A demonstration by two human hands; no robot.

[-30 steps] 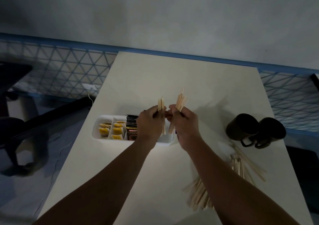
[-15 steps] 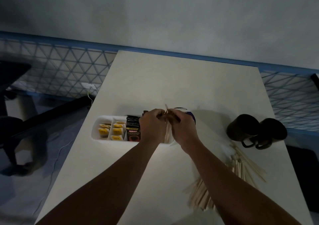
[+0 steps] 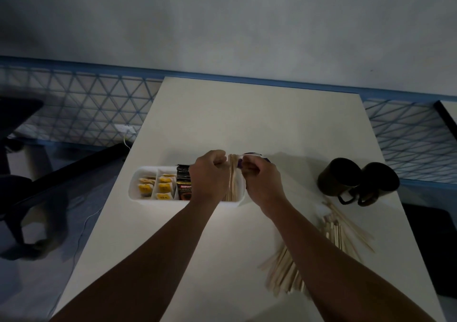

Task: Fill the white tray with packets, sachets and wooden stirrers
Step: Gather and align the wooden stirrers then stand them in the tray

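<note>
A white divided tray (image 3: 135,185) lies on the white table (image 3: 247,119). Its left compartments hold yellow sachets (image 3: 163,187), and dark coffee packets (image 3: 184,185) stand beside them. A bundle of wooden stirrers (image 3: 233,178) lies in the tray's right end. My left hand (image 3: 210,176) and my right hand (image 3: 259,181) flank that bundle with fingers curled at its far end, pinching the sticks. The tray's right part is largely hidden by my hands. A purple-and-white thing behind my right hand is mostly covered.
Loose wooden stirrers (image 3: 284,272) lie in a heap at the near right, with thinner sticks (image 3: 346,225) fanned out further right. Two dark mugs (image 3: 338,177) (image 3: 380,183) lie on their sides at the right edge. A dark chair (image 3: 17,134) stands left of the table.
Both hands came down from holding stirrers upright above the tray. The sticks now lie in the tray's right compartment with both hands at their far end.
</note>
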